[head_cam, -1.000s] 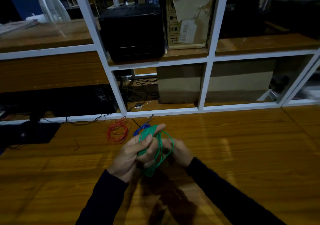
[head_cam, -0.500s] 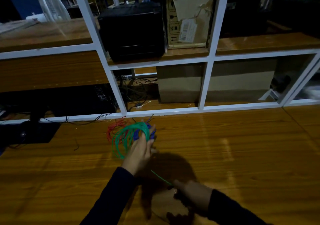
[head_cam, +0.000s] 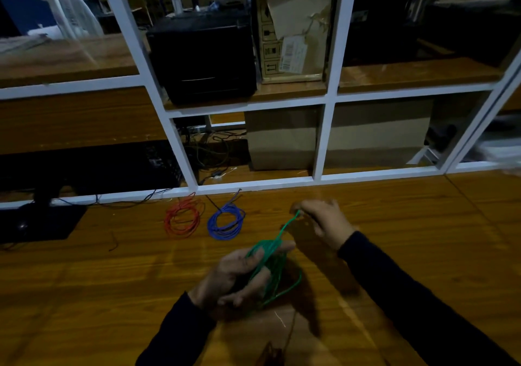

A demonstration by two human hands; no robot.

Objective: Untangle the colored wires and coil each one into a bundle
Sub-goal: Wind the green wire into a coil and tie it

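Near the middle of a wooden bench (head_cam: 394,253), seen from above, two hands in dark sleeves work a green wire (head_cam: 272,264). The left hand (head_cam: 236,275) grips the bunched loops of that wire, its fingers curled round them, with more loops hanging below the hand just above the bench. One strand runs up and away from the bundle to the right hand (head_cam: 324,220), which pinches its end between fingertips, a little nearer the far edge of the bench than the left hand.

Toward the far edge, left of the hands, two coiled bundles lie flat on the bench just beside each other: a red wire (head_cam: 183,219) and, to its right, a blue wire (head_cam: 225,220). They are apart from the green wire and from both hands.

Along the far edge stands a white-framed glass partition (head_cam: 321,140). Behind it are a black box-shaped device (head_cam: 203,55) and cardboard boxes (head_cam: 284,137). A black monitor stand (head_cam: 42,219) sits at the far left of the bench.
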